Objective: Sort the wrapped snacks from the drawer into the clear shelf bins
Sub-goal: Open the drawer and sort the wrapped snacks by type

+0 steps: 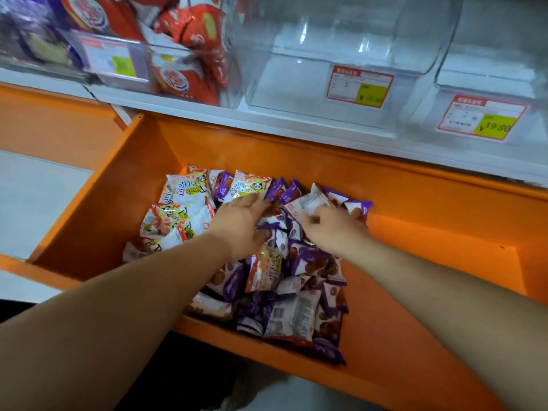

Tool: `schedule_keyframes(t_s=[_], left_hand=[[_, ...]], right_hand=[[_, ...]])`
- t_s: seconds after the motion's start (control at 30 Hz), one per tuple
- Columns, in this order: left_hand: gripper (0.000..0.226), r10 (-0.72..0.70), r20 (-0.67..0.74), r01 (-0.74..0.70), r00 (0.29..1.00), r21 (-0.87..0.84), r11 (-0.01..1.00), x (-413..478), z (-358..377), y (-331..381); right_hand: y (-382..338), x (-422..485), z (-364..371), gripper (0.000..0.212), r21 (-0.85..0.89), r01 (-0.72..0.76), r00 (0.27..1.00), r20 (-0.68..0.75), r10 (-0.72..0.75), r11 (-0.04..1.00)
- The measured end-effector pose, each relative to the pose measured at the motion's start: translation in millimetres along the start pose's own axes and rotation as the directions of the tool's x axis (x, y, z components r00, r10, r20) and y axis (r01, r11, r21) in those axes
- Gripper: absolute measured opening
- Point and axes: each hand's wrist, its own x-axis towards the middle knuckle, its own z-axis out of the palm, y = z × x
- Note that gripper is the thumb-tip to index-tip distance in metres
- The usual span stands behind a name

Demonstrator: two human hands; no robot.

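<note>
An open orange drawer [421,232] holds a pile of wrapped snacks. White, yellow and red packets [185,192] lie at its left. Purple and white packets [308,262] fill the middle and front. My left hand [237,223] reaches into the pile, its fingers lying relaxed on the purple packets near the back. My right hand [335,229] is beside it, fingers curled down around a white and purple packet [310,203]. Above the drawer stand the clear shelf bins; the middle bin [326,40] and the right bin [489,72] have nothing in them.
A clear bin [189,54] at the upper left holds red packets, and the bin [29,34] left of it holds purple ones. Red and yellow price tags [360,86] are fixed to the bin fronts. The white shelf edge [267,120] overhangs the drawer's back. Pale floor lies at the left.
</note>
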Motion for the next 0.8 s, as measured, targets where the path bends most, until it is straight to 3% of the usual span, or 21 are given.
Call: schedule_keyframes(t_s=[0.07,0.13,0.23,0.3,0.43,0.57,0.7,0.8], left_hand=[[0.076,-0.143,-0.031,0.144,0.989,0.056,0.988,-0.8,-3.5,-20.0],[0.082,-0.299,-0.025,0.3,0.954,0.071,0.951,-3.3,-10.1,-39.9],[0.115,-0.539,0.157,0.549,0.828,-0.027,0.836,-9.6,-18.0,-75.8],[0.132,-0.56,0.325,0.62,0.762,-0.115,0.776,-13.8,-18.0,-91.9],[0.149,-0.429,0.506,0.556,0.748,-0.126,0.822,-9.5,-28.3,-109.5],[0.153,-0.32,0.558,0.423,0.765,-0.061,0.904,-3.6,-35.2,-142.6],[0.12,-0.368,0.334,0.403,0.868,-0.038,0.914,-9.1,-34.5,-149.8],[0.12,-0.398,0.238,0.415,0.886,-0.027,0.909,-6.1,-37.4,-146.6]], right_hand=[[-13.3,14.2,1.9,0.037,0.003,0.055,0.993,-0.105,-0.054,0.998],[-20.7,30.5,7.7,0.053,-0.016,0.015,0.989,-0.148,-0.017,1.0],[-26.6,56.5,24.1,0.081,0.022,-0.119,0.991,-0.063,0.12,0.993],[-26.4,68.6,32.7,0.092,0.084,-0.18,0.984,0.009,0.18,0.98],[-28.4,79.4,37.1,0.081,0.007,-0.165,0.981,-0.106,0.165,0.986],[-54.8,79.8,36.7,0.075,-0.094,0.062,0.948,-0.305,-0.088,0.994],[-103.5,86.3,38.6,0.086,-0.284,0.256,0.915,-0.238,-0.326,0.924],[-120.7,96.8,43.0,0.09,-0.306,0.338,0.915,-0.113,-0.387,0.89]])
